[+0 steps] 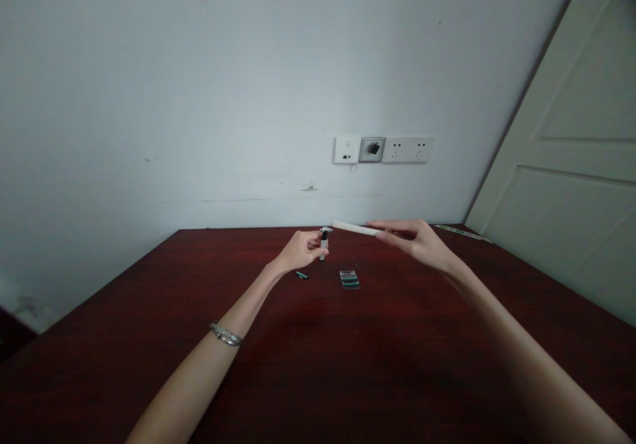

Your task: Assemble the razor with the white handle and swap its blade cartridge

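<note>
My left hand is closed around a small razor with a black and silver-grey handle, held upright with its T-shaped top uppermost. Between the thumb and fingers of my right hand is a slim white stick, its far end pointing left, close to the top of the razor. I cannot tell whether the two touch. Below my left hand, a small black and green razor cartridge lies on the table. A clear plastic pack with green and black pieces inside lies to the right of it.
The dark red wooden table meets a white wall at the back. Sockets and a switch plate are set in the wall. On the right stands a pale panelled door, with a thin printed strip near the table's back right edge.
</note>
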Demonstrator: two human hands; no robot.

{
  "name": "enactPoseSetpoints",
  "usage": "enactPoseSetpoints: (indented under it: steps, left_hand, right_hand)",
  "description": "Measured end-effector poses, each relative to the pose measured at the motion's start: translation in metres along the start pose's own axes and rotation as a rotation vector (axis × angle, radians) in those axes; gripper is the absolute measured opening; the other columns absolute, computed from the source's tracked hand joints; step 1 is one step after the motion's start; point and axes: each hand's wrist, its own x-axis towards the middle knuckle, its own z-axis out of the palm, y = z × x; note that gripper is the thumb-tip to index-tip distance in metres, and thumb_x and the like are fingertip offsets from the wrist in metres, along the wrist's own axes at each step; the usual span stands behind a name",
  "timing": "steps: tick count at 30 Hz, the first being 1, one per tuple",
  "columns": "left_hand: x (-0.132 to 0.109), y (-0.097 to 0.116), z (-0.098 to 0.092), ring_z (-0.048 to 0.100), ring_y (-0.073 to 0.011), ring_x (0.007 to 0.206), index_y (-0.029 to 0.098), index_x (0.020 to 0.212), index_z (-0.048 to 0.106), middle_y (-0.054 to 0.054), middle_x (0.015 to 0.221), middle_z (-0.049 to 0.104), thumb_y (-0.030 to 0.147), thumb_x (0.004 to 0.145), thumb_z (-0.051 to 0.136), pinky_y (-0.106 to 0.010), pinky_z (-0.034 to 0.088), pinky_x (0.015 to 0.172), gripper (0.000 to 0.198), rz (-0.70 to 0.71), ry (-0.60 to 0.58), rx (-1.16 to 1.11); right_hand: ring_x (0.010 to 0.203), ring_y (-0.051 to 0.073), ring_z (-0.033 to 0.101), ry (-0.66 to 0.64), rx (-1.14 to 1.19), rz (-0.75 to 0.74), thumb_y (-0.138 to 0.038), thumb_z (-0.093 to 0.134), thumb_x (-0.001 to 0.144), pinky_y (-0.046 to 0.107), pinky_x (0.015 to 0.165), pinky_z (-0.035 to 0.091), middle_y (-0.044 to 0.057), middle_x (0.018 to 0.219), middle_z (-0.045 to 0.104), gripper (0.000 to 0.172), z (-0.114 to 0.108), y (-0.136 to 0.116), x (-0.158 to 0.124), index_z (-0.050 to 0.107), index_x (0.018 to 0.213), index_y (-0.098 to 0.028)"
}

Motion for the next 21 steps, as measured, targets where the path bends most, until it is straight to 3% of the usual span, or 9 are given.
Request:
enactPoseSetpoints:
  steps: [3,7,12,16,21]
  left_hand:
    - [-0.0002,0.0030,0.0017,0.064,-0.0145,0.066,0.010,0.072,0.060,-0.005,0.071,0.067,0.017,0.069,0.065,-0.027,0.049,0.067,0.009,-0.005,-0.011,0.005]
    - [0.0001,0.0037,0.0008,0.064,-0.0151,0.065,0.010,0.074,0.059,-0.006,0.073,0.068,0.016,0.067,0.065,-0.027,0.050,0.066,0.011,-0.009,-0.001,-0.023]
    - [0.0005,0.0013,0.0005,0.064,-0.0143,0.063,0.010,0.073,0.059,-0.005,0.070,0.068,0.015,0.067,0.065,-0.026,0.050,0.066,0.010,-0.013,-0.013,-0.033]
    - [0.0005,0.0011,0.0014,0.064,-0.0138,0.063,0.010,0.072,0.059,-0.005,0.068,0.068,0.015,0.067,0.065,-0.026,0.049,0.066,0.009,-0.004,-0.026,-0.056]
    - [0.0004,0.0017,0.0018,0.064,-0.0131,0.062,0.010,0.073,0.059,-0.006,0.070,0.068,0.016,0.068,0.066,-0.025,0.049,0.065,0.010,-0.016,-0.038,-0.064]
  right_hand:
    - [0.106,0.024,0.061,-0.065,-0.007,-0.072,-0.037,0.056,0.084,0.038,0.094,0.046,0.004,0.115,0.066,0.033,0.0030,-0.0017,0.0013,0.067,0.112,-0.023]
    - [0.103,0.024,0.063,-0.186,-0.045,-0.086,-0.035,0.056,0.084,0.039,0.093,0.048,0.002,0.113,0.067,0.030,0.0015,0.0035,0.0019,0.068,0.109,-0.026]
    - [0.104,0.023,0.063,-0.057,-0.041,-0.128,-0.033,0.054,0.086,0.038,0.092,0.048,0.002,0.114,0.066,0.030,0.0034,0.0029,0.0019,0.066,0.112,-0.025]
    - [0.102,0.022,0.063,-0.165,-0.115,-0.155,-0.032,0.054,0.086,0.036,0.091,0.049,0.001,0.113,0.067,0.029,0.0042,0.0023,0.0025,0.067,0.112,-0.026]
    - [0.101,0.022,0.064,-0.093,-0.103,-0.151,-0.033,0.053,0.087,0.035,0.089,0.049,0.002,0.113,0.067,0.031,0.0041,0.0007,0.0026,0.066,0.113,-0.024]
